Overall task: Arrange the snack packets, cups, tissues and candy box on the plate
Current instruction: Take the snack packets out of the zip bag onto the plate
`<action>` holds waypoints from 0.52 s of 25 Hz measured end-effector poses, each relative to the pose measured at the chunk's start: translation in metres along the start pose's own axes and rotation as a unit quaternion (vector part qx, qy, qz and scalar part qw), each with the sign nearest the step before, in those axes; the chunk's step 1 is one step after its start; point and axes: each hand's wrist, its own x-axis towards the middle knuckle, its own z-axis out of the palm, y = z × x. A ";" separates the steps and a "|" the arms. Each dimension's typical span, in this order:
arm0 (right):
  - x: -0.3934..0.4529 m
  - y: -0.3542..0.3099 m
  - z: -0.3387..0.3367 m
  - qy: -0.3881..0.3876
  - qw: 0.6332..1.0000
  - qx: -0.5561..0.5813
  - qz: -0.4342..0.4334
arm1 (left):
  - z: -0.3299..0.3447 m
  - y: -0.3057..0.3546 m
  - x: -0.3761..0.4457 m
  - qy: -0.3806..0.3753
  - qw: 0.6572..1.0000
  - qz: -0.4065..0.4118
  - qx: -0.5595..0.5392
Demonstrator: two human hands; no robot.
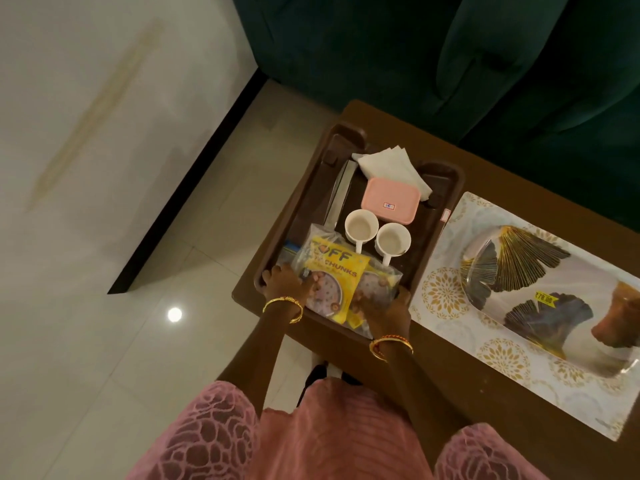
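Item: dark brown plastic tray with raised rim and moulded handles (446, 188), serving as the plate, set on the brown wooden worktop (433, 362).

Contents, far end to near end:
- white folded paper tissues (388, 161), far end, partly under the box
- pale pink rectangular lidded candy box (389, 200), just beside the cups
- two white handled cups (361, 225) (393, 240), side by side at centre, upright
- yellow and clear printed snack packets (332, 275), near end, overlapping

Hands: left hand (285, 280) rests at the tray's near left corner, fingers curled against the packets' edge. Right hand (384, 306) lies on the packets' right side, fingers bent onto them; whether it pinches cannot be told.

Progress, as judged: every listed item sits in the tray; only the packets' final straightening appears left.

Adjacent: patterned gold and white table mat (446, 289).
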 end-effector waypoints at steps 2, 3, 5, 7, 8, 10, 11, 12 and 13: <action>0.001 0.000 -0.006 -0.004 0.999 0.029 0.023 | -0.007 -0.002 0.004 -0.020 0.999 0.023 0.031; 0.001 -0.001 -0.009 -0.005 0.999 0.045 0.030 | -0.009 -0.004 0.006 -0.024 0.999 0.028 0.028; -0.001 -0.003 -0.014 -0.008 0.997 0.072 0.035 | -0.019 -0.009 0.000 -0.027 0.999 0.038 -0.014; -0.009 -0.008 -0.020 -0.023 0.994 0.103 0.041 | -0.031 -0.016 -0.006 -0.042 0.993 0.070 -0.091; -0.013 -0.011 -0.024 -0.033 0.993 0.109 0.043 | -0.039 -0.020 -0.012 -0.056 0.986 0.089 -0.128; -0.023 -0.016 -0.032 -0.049 0.990 0.126 0.032 | -0.057 -0.026 -0.025 -0.092 0.975 0.117 -0.164; -0.028 -0.019 -0.037 -0.054 0.990 0.129 0.021 | -0.067 -0.028 -0.031 -0.109 0.970 0.126 -0.177; -0.034 -0.022 -0.043 -0.050 0.990 0.130 0.009 | -0.079 -0.027 -0.039 -0.130 0.964 0.142 -0.186; -0.039 -0.024 -0.049 -0.042 0.990 0.132 0.003 | -0.089 -0.025 -0.046 -0.150 0.956 0.166 -0.189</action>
